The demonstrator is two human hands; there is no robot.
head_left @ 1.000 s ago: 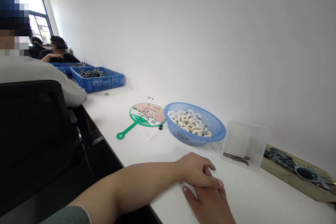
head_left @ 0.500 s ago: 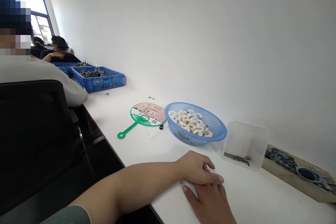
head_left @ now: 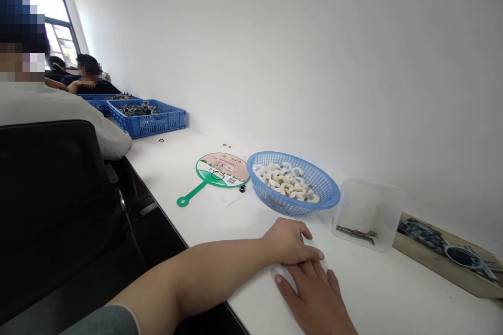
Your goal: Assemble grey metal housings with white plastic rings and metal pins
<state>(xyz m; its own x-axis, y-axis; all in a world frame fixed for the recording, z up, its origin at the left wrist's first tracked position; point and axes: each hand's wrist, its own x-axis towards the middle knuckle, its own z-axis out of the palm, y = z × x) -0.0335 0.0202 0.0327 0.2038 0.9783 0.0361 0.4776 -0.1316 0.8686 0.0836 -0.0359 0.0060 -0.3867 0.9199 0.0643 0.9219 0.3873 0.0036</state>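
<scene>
White C-shaped pieces, some of them cream-toned, lie jumbled in a blue plastic basket near the back of the bench. They point every which way, with no shared long axis, and the lower layers are hidden by the pieces on top. The basket sits up and ahead of both hands, near but not touching them.

The left hand lies relaxed across the bench, its fingers lightly curled and reaching over the right hand. The right hand rests flat and spread, its lower part cut off by the frame. Neither hand grips anything.

Just right of the basket stands a clear plastic box with a few thin metal rods inside. Left of the basket lies a green-handled paper fan, its handle aimed toward the bench's front edge, with a small dark ring between the two. A blue crate of metal parts sits farther along, too small to identify.
</scene>
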